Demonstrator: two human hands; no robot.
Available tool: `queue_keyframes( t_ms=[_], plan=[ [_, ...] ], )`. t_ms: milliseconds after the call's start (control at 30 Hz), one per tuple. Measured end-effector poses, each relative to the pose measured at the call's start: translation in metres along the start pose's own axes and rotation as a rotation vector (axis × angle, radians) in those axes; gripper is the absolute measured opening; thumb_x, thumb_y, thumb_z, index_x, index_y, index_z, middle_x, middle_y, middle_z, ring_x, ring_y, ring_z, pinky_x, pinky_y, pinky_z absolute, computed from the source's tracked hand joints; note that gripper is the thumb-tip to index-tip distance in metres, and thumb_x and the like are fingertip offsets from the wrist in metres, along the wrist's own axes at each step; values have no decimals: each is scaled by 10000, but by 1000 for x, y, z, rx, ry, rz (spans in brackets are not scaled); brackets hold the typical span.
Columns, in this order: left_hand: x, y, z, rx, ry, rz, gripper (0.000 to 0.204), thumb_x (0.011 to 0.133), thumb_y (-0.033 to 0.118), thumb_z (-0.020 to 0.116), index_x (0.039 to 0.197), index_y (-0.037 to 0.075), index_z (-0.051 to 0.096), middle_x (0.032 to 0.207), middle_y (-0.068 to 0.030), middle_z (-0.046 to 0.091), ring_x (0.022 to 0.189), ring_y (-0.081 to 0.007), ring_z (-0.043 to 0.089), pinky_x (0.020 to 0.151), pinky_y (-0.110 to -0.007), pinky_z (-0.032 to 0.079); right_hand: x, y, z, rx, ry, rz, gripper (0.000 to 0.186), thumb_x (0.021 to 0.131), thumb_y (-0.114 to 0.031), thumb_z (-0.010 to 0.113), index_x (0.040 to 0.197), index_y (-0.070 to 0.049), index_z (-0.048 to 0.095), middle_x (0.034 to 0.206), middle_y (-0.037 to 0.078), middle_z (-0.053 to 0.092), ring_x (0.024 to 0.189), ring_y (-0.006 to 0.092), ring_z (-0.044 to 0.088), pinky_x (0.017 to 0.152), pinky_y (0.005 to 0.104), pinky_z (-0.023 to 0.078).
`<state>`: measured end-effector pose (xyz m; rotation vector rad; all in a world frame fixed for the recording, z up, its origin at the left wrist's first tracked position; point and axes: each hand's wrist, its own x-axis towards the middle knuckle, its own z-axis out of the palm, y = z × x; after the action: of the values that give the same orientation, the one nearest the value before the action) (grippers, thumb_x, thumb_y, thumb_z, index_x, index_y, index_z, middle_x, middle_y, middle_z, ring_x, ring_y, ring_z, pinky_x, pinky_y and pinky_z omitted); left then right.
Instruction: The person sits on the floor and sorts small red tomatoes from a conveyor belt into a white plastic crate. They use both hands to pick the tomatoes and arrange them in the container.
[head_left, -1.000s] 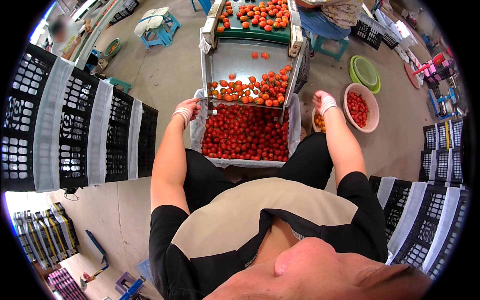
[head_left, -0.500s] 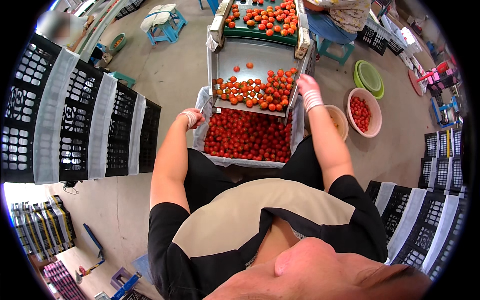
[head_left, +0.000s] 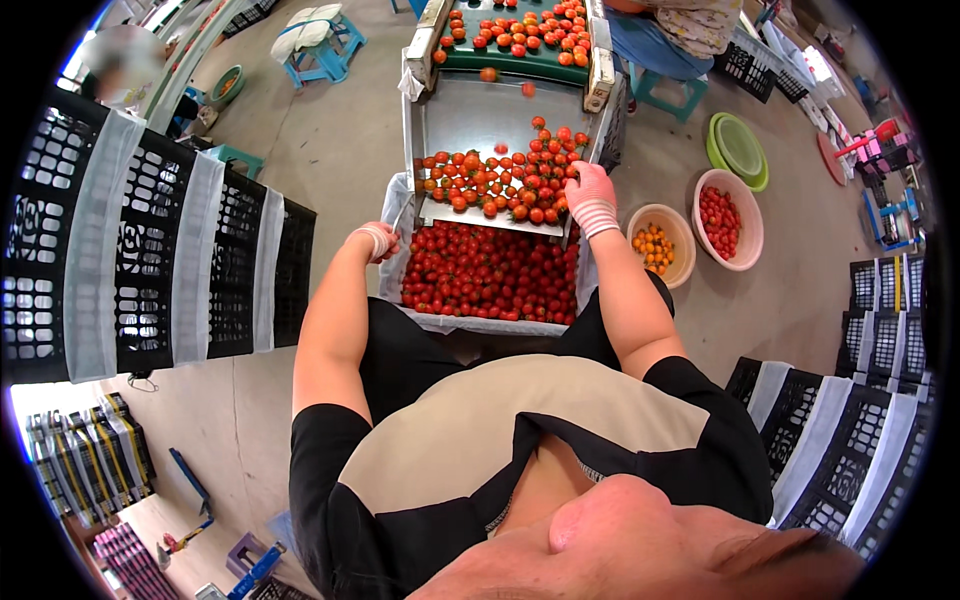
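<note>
My left hand (head_left: 378, 243), wrist banded, has curled fingers at the left rim of the lined crate (head_left: 440, 322); what they grip is too small to make out. Red cherry tomatoes (head_left: 485, 270) fill that crate. Above it slopes a metal chute (head_left: 470, 108), with orange-red tomatoes (head_left: 470, 180) gathered along its lower lip and a few more tumbling down from a green belt (head_left: 480, 62). My right hand (head_left: 590, 200) is at the chute's right end, fingers bent in among the tomatoes there; what is between the fingertips is hidden.
Basins of yellow (head_left: 653, 243) and red tomatoes (head_left: 718, 225) and green basins (head_left: 737, 150) sit right. Black crate stacks flank me at left (head_left: 145, 250) and right (head_left: 830, 450). A person (head_left: 665, 40) sits beside the belt, another (head_left: 120, 70) far left. A blue stool (head_left: 318, 60) stands upper left.
My right hand has moved left and inward from outside the chute onto its tomatoes. My left hand has shifted slightly lower. More tomatoes are dropping onto the chute.
</note>
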<state>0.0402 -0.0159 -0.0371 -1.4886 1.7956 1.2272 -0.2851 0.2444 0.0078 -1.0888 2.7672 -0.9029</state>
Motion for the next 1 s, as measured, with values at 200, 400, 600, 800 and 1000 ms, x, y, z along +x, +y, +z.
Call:
queue_keyframes(
  t_ms=[200,400,600,800,1000],
  plan=[
    [-5,9,2,61,18,-25,118,876,180,521,961,175,603,747,27,634,585,-108,558,552,-285,466,-11,-14,38,-103,-303,-208,458,766,-235,605,1197,-100,531,1224,154,508,1080,341,530,930,414,448],
    [-3,1,3,-4,24,-12,126,878,188,522,970,161,602,763,15,640,596,-114,560,555,-290,467,-36,-45,43,-373,-588,-332,560,744,-303,650,1279,-247,495,1400,137,309,1295,371,304,989,512,370],
    [0,-8,2,-20,-2,11,140,898,237,518,952,139,601,755,5,638,606,-123,564,554,-301,466,-14,-41,49,-78,-247,-366,144,764,-205,556,793,-116,666,926,81,610,923,270,584,805,381,482],
    [-1,-2,5,26,30,19,171,909,254,504,916,118,609,729,-5,630,590,-133,558,538,-306,466,11,-26,56,-634,-225,-367,189,856,-156,499,918,-119,673,960,58,646,952,224,599,798,362,483],
    [-4,2,5,98,61,42,178,903,236,505,873,100,614,713,-16,621,576,-142,550,540,-320,465,24,-28,52,-652,-287,-460,192,845,-171,539,970,-128,678,958,85,648,950,247,615,788,366,505]
  ],
)
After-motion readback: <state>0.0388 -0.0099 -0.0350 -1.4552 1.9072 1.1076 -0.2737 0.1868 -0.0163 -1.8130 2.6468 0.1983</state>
